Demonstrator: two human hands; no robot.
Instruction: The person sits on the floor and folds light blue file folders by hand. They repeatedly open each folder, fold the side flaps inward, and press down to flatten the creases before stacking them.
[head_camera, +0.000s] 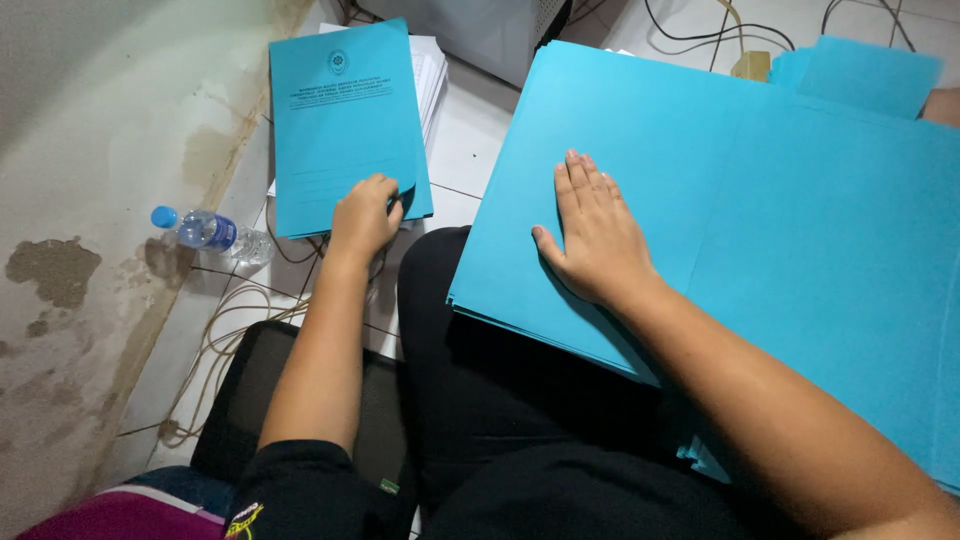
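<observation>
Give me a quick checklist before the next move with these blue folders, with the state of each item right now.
1. Left hand has a hold on the printed blue folder: ok, its fingers curl over the lower right corner.
2. Right hand steadies the blue sheet stack: ok, it lies flat, palm down.
3. Stack supported: ok, it rests across the lap, edges fairly even.
4. Printed folder lies square on its pile: ok, white papers show beneath.
5. Water bottle away from paper: ok, it lies on the floor, cap on.
6. Cables away from the folders: cannot tell, some run under the pile.
</observation>
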